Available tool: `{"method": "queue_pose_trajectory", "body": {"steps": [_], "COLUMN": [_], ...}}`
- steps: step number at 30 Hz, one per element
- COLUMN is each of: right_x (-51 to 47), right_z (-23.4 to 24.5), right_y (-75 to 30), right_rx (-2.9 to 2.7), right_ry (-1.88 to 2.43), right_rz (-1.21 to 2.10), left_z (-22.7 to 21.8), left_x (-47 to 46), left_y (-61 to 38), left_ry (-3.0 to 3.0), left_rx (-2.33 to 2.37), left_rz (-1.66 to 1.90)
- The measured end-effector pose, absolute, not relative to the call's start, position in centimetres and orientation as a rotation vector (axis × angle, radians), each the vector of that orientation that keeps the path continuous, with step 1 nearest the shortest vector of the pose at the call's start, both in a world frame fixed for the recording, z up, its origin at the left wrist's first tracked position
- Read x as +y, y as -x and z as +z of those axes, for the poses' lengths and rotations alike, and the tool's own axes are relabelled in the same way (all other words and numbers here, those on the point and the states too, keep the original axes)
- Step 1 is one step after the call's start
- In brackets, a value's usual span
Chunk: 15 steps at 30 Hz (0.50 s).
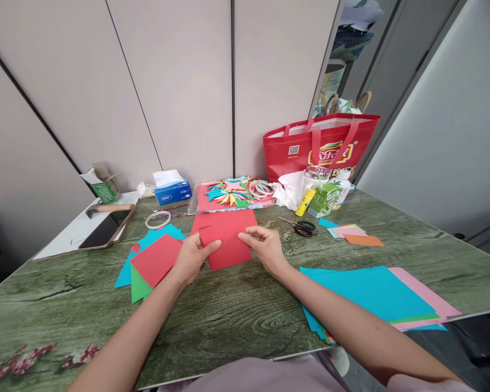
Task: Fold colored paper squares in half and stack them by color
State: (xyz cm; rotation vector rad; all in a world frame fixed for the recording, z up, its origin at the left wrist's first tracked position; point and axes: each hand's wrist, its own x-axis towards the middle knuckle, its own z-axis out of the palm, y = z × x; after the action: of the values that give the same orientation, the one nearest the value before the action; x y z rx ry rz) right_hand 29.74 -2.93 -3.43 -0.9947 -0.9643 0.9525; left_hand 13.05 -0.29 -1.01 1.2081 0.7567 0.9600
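A square sheet of red paper (pixel 228 247) is held up between both hands, a little above the green wood-patterned table (pixel 245 310). My left hand (pixel 194 255) pinches its left edge, thumb on the near face. At the right edge, my right hand (pixel 266 246) grips it between thumb and fingers. Behind it lies another red sheet (pixel 245 218), partly covered. Left of my left hand rests a pile of cut paper, with a red piece (pixel 155 260) over green (pixel 139 286) and blue (pixel 124 272). Black-handled scissors (pixel 304 227) lie beyond my right hand.
Blue sheets (pixel 359 294) over pink ones sit at the right front edge. Paper scraps (pixel 363 239), a glue stick (pixel 305 202), a small green box (pixel 324 200) and a red bag (pixel 281 158) stand right. Tape (pixel 158 220), tissues (pixel 173 191), a phone (pixel 108 228) and a hammer (pixel 110 208) are left.
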Motion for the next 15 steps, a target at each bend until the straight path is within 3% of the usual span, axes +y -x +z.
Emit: {"method": "queue_pose_trajectory", "body": {"steps": [15], "right_x": [-3.12], "right_z": [-3.12], "right_y": [-29.71], "right_rx": [-0.983], "right_ry": [1.001], "right_rz": [0.943], "left_z": [-1.01], "left_x": [-0.23], "left_y": [-13.09], "left_ry": [-1.201], "left_rx": [0.812], "left_rz": [0.986]}}
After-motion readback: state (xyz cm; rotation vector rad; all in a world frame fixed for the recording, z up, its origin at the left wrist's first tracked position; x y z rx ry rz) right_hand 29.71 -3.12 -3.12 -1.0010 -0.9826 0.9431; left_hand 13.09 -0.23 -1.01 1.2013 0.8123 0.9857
